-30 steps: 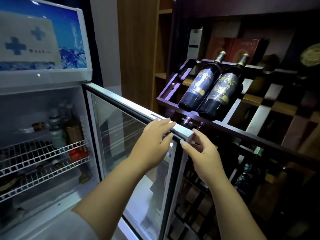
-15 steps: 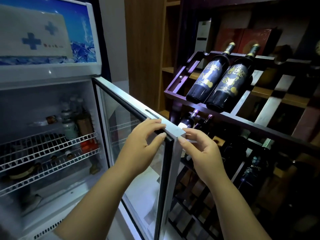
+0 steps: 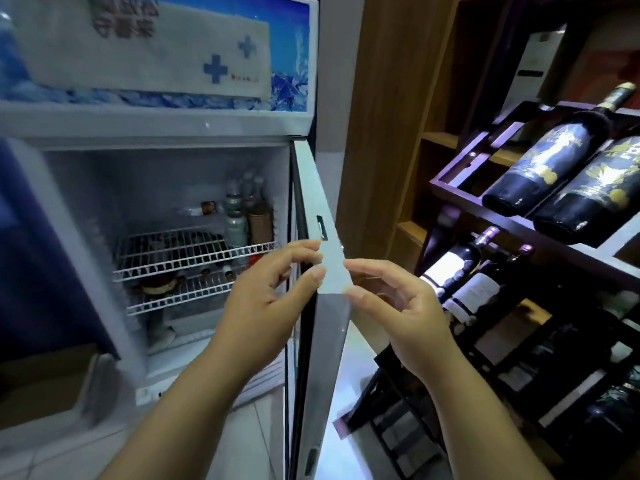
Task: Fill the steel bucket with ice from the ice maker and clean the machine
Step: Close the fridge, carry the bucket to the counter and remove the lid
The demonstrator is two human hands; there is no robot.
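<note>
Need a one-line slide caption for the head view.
Both hands, left and right, grip the open fridge door beside wine bottles.

1. The white banner (image 3: 145, 46) on the cooler's header panel (image 3: 291, 64) carries large grey characters, too blurred to read, and two blue plus signs.
2. The labels on the wine bottles (image 3: 547, 161) are gold on dark; no words are legible.

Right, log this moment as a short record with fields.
door: glass-fronted fridge door with grey metal frame, swung open, seen edge-on
left hand: fingers curled at the door's top corner, inner side
right hand: fingertips at the same corner, outer side
inside: small bottles on white wire shelves
right of fridge: dark wine bottles on dark wooden rack
steel bucket: not in view
</note>
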